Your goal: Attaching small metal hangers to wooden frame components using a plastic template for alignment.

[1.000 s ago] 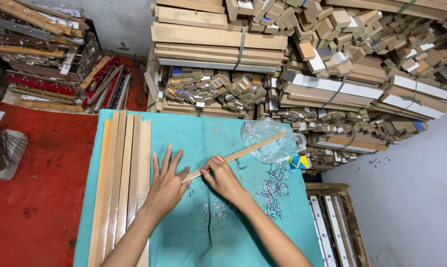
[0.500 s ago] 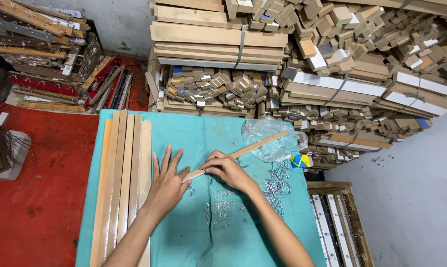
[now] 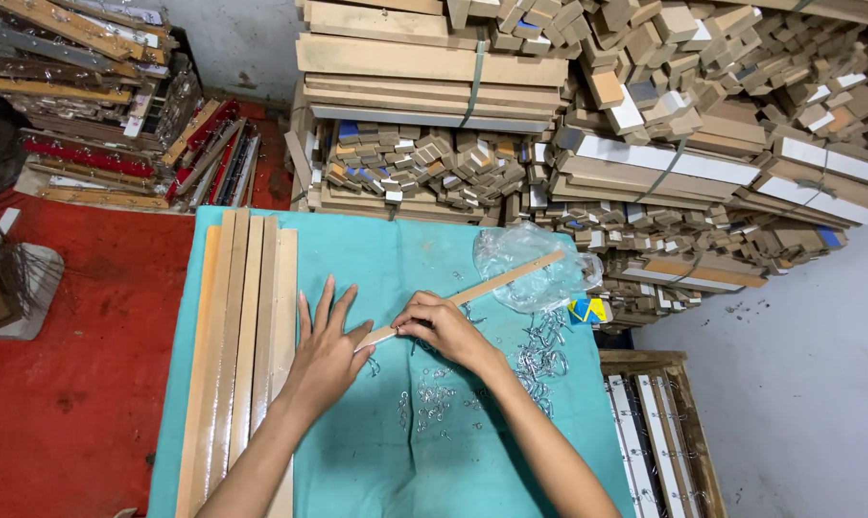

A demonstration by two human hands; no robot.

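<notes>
While a teal cloth-covered table (image 3: 376, 259) is filling the lower middle of the head view, red floor (image 3: 79, 345) is showing along its nine o'clock edge and grey floor (image 3: 798, 384) past its three o'clock edge. Pale long wooden slats (image 3: 242, 336) are lying side by side along the table's nine o'clock side, leaving bare cloth toward six o'clock. Bundled stacks of wooden strips (image 3: 587, 115) are crowding the twelve o'clock edge. The left hand (image 3: 327, 350) is lying flat with fingers spread, its thumb touching the near end of a thin light-brown wooden strip (image 3: 496, 283). The right hand (image 3: 444, 326) is curling its fingers onto that strip near the same end, pinching it. The strip is running diagonally toward two o'clock, its far end lying over a crumpled clear plastic bag (image 3: 530, 269). Small silver metal hooks (image 3: 539, 350) are lying scattered at the right hand's four o'clock.
</notes>
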